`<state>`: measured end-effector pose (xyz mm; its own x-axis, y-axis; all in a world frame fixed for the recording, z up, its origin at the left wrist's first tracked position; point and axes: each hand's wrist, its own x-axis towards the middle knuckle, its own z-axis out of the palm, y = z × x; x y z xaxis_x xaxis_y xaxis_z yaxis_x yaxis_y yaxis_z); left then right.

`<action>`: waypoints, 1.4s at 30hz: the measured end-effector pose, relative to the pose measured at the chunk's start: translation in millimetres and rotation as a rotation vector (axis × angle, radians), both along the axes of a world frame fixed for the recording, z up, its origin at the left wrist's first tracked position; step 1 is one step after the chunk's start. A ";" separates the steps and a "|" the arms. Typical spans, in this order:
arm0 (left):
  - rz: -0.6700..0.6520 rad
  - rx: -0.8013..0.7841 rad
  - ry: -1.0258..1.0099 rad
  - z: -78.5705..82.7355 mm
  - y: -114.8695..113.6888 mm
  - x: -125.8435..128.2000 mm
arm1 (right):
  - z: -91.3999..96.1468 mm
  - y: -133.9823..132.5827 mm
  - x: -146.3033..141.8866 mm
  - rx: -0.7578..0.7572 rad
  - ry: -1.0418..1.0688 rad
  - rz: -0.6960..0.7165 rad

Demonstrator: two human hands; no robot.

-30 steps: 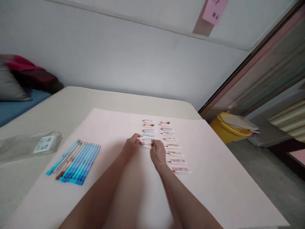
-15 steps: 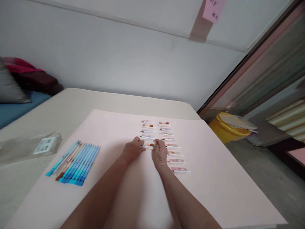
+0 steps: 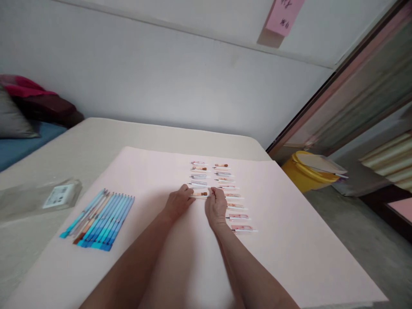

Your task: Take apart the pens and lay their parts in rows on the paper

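Observation:
A short pen piece (image 3: 201,194), orange with a brown end and a white stick along it, lies crosswise between my hands. My left hand (image 3: 179,201) pinches its left end. My right hand (image 3: 216,204) has its fingers closed at the right end, which they partly hide. Just beyond, a column of similar pen pieces (image 3: 198,176) lies on the pale pink sheet (image 3: 154,171). A second column of pen pieces (image 3: 238,216) runs down beside my right hand, each with a thin white stick.
Several blue and brown pens (image 3: 106,221) lie side by side at the left of the sheet. Left of them is a clear plastic bag (image 3: 25,199) with a white label. A yellow bin (image 3: 301,176) stands past the table's right side, and a wall (image 3: 161,77) rises behind.
Both hands keep their hold on the pen piece and have hardly moved. The pen piece has lifted very slightly. My view has shifted a little.

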<state>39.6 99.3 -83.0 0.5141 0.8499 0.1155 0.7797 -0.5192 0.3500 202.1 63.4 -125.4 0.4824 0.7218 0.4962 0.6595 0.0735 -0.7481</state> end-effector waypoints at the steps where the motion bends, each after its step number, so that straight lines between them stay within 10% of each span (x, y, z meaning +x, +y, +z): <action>1: 0.000 0.005 0.000 -0.5 0.3 -0.1 | 0.2 -0.1 0.1 -0.001 -0.005 0.000; 42: -0.015 -0.177 -0.240 -9.6 15.2 -8.9 | 4.4 -0.4 -0.7 -0.019 -0.042 0.032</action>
